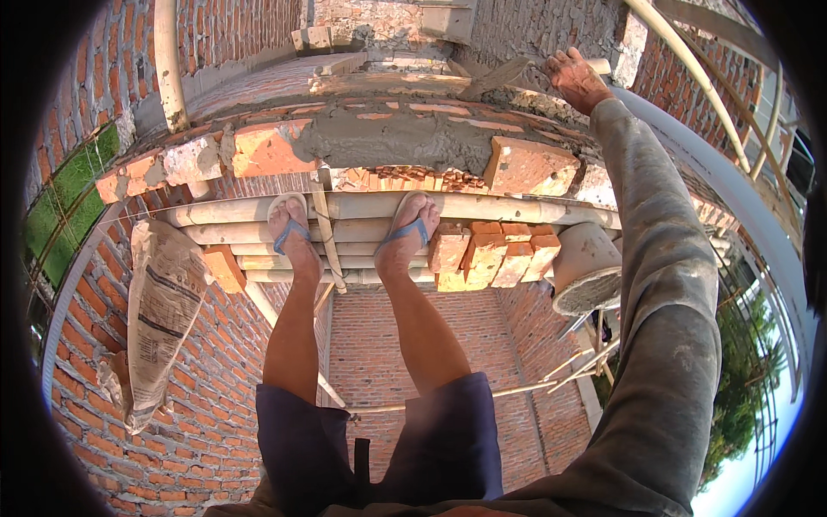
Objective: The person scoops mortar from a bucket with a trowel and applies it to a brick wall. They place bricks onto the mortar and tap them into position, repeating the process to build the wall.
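My right hand (575, 79) is wrapped round the pale handle of a trowel (501, 77), out at the far right over the brick wall. Grey mortar seems to coat the trowel's blade, which points left. Below and left of it, a bed of wet mortar (388, 140) is spread along the wall top. A brick (532, 165) stands at the right end of this bed, and another brick (271, 148) at its left end. My left hand is out of view.
I stand in sandals on bamboo poles (353, 231) high above a walled space. Stacked bricks (495, 254) and a mortar-smeared bucket (587, 271) sit by my right foot. A paper sack (162, 310) hangs at left. A thin string (164, 207) runs along the wall; upright bamboo (169, 65) rises behind.
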`<control>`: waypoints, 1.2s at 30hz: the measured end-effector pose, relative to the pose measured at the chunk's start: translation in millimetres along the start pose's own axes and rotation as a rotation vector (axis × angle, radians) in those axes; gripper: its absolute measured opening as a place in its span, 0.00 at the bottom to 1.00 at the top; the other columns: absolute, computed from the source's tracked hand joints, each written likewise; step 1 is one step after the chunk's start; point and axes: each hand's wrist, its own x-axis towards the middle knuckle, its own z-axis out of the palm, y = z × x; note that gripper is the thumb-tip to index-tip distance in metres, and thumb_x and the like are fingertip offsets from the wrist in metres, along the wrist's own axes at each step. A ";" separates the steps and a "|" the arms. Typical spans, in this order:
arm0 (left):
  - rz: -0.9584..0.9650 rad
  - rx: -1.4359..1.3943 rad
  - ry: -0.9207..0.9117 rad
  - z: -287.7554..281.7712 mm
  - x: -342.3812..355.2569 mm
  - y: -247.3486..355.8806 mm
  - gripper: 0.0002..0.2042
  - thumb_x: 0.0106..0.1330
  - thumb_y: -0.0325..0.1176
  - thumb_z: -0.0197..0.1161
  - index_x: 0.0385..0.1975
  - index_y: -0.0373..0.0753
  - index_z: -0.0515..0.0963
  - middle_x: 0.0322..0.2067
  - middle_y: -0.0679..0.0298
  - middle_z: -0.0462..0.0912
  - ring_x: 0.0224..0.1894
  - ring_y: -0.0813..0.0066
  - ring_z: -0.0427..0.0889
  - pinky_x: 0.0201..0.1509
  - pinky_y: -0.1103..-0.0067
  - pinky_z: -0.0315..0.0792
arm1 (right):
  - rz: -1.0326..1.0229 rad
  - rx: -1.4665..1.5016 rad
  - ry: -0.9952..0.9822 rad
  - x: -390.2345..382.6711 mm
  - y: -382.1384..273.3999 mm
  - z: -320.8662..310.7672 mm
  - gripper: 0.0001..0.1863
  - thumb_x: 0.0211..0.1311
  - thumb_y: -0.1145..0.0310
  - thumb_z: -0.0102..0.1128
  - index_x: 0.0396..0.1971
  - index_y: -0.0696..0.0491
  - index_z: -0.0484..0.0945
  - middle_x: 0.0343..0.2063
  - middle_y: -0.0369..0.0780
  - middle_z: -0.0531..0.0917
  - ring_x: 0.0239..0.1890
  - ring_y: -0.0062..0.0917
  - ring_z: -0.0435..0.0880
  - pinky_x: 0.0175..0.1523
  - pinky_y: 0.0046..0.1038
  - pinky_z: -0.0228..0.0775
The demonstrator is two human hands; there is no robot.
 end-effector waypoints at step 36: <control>0.068 -0.002 -0.052 9.1 -13.9 -11.1 0.14 0.81 0.47 0.55 0.48 0.42 0.71 0.44 0.66 0.72 0.48 0.73 0.71 0.58 0.71 0.69 | 0.336 1.024 0.100 -148.9 -29.7 230.5 0.19 0.58 0.74 0.70 0.47 0.56 0.73 0.40 0.48 0.78 0.43 0.48 0.77 0.51 0.41 0.71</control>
